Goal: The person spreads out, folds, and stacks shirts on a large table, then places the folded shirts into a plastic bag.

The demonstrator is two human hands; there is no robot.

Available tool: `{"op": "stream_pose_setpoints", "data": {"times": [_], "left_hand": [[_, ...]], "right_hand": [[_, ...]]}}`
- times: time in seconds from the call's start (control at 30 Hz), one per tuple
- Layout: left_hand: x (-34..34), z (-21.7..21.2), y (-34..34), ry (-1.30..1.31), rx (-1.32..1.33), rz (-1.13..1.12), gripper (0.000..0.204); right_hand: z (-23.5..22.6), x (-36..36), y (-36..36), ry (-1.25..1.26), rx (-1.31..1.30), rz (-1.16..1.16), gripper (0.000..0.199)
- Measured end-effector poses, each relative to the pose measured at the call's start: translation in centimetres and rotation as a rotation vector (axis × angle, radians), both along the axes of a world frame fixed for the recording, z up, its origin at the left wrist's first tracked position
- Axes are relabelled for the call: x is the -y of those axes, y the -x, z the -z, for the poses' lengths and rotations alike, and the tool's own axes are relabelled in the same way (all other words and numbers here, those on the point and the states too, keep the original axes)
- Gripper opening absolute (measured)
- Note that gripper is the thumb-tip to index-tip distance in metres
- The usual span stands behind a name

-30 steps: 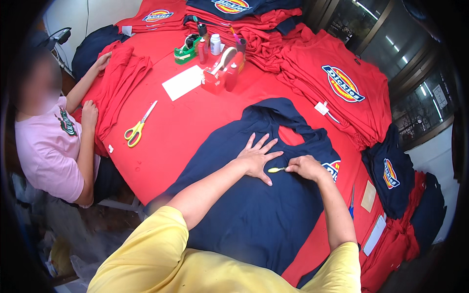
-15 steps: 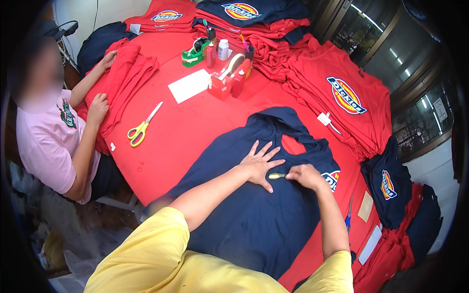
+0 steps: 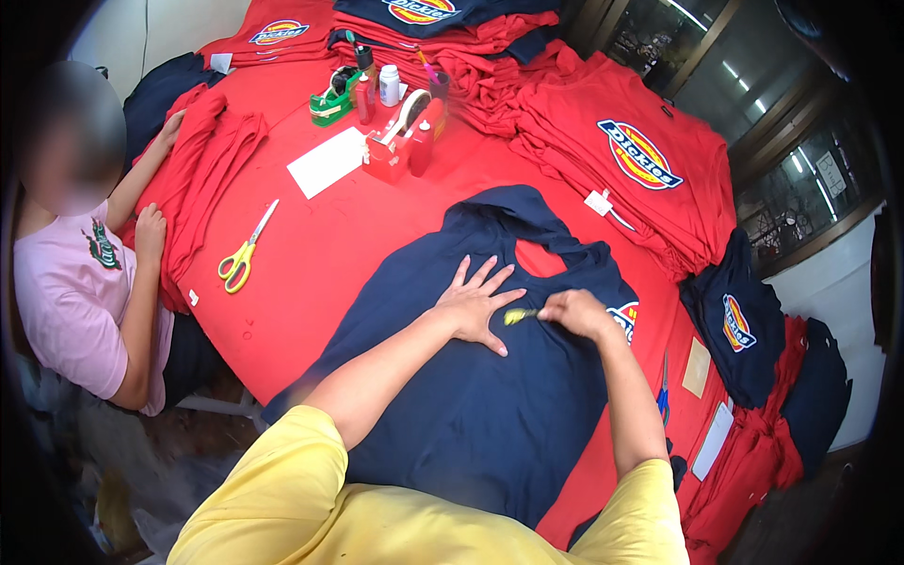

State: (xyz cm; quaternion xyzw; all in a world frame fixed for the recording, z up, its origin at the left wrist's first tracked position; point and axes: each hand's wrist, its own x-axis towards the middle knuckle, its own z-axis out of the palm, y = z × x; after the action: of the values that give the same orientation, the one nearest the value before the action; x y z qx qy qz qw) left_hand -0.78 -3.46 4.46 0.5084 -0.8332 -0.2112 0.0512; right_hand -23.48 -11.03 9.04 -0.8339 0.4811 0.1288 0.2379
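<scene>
The right hand (image 3: 576, 313) pinches a small yellow tool (image 3: 517, 316) in a narrow grip, its tip on the navy shirt (image 3: 471, 395). The left hand (image 3: 474, 306) lies flat, fingers spread, pressing the fabric just beside it. The shirt lies spread at the worktop's (image 3: 330, 245) near edge. If the cloth bunches under the palm, the tool could likely snag it or wander off line.

Scissors (image 3: 241, 258) left of shirt (image 3: 471, 414)
</scene>
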Motion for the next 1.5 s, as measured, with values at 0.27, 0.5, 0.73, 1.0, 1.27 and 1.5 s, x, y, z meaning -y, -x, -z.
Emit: {"op": "stream_pose_setpoints", "data": {"times": [0.27,0.5,0.73,1.0,1.27,1.5], "left_hand": [[0.1,-0.1,0.1,0.012,-0.006,-0.011,0.112],[0.0,0.3,0.2,0.049,-0.002,-0.011,0.113],[-0.1,0.9,0.0,0.112,-0.022,-0.011,0.109],[-1.1,2.8,-0.4,0.353,-0.317,-0.093,0.051],[-0.3,2.8,-1.2,0.258,-0.403,-0.090,0.048],[0.5,3.4,-2.8,0.104,-0.546,-0.039,0.051]], "right_hand": [[0.0,0.1,0.3,0.086,0.029,0.136,0.027],[-0.5,-0.4,-0.1,0.041,0.046,0.172,0.026],[-0.6,-1.6,0.6,0.195,0.150,0.180,0.027],[-2.6,-2.3,-1.4,-0.235,1.052,0.492,0.021],[-5.8,3.6,-11.1,0.239,1.038,0.411,0.021],[-9.9,14.4,-22.0,0.571,1.348,0.264,0.019]]}}
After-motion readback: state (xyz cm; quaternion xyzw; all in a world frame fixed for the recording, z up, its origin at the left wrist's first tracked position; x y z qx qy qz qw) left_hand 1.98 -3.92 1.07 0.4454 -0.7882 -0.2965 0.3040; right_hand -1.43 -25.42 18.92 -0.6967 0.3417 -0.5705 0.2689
